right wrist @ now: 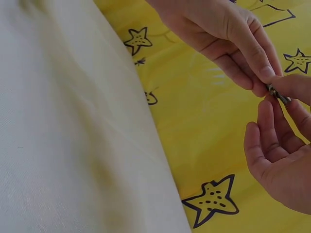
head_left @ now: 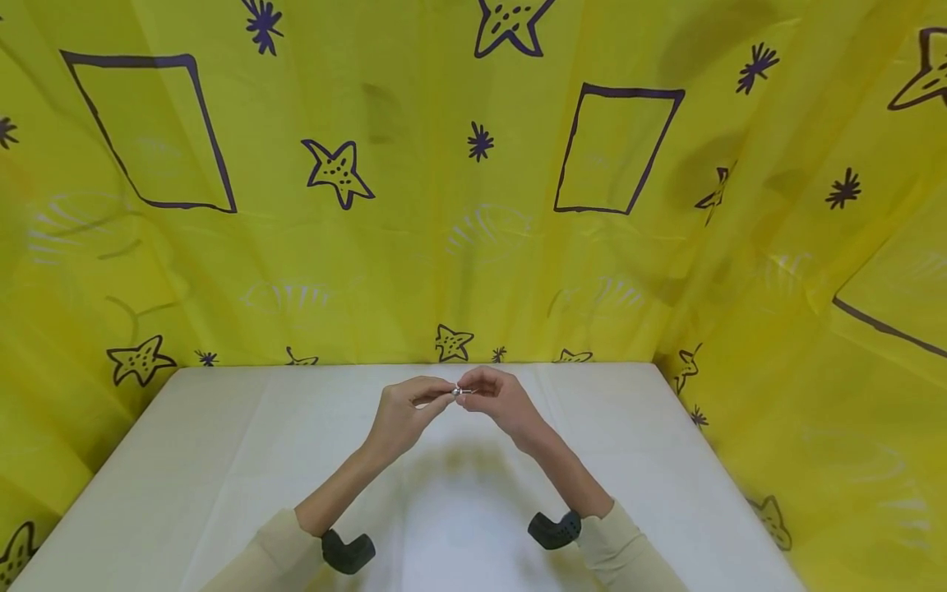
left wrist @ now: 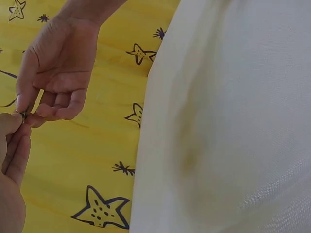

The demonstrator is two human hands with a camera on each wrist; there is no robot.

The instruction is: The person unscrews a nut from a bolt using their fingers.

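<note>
Pale cream sleeves [head_left: 270, 547] come closest to the head camera, reaching in over the near part of the bench [head_left: 296, 444], and by their cuffs sit two curved black devices [head_left: 555, 530], one at the inner side of each wrist. Both forearms slant inward above the bench until the hands meet over its far part, around the middle of its width. Between them, raised above the bench, is a small metal piece [head_left: 456, 392], silvery and rounded at one end with a slim shank running the other way; it is too small to tell just what it is. Left hand [head_left: 403, 411] and right hand [head_left: 505, 400] share it: the left thumb and fingers are clamped on the rounded end, and the right thumb and fingers pinch the slim end, the fingertips of the two hands nearly touching. Seen from the right wrist, the spare fingers of the right hand bend loosely below the piece. White covering, faintly creased, spreads over the bench, with a blurred yellowish shadow [head_left: 462, 456] on it below the hands. Behind the bench and along both its sides hangs a yellow curtain [head_left: 414, 271], printed with dark starfish [head_left: 338, 171], spiky bursts [head_left: 480, 141], four-sided outlines [head_left: 617, 148] and whitish striped shapes [head_left: 488, 230].
</note>
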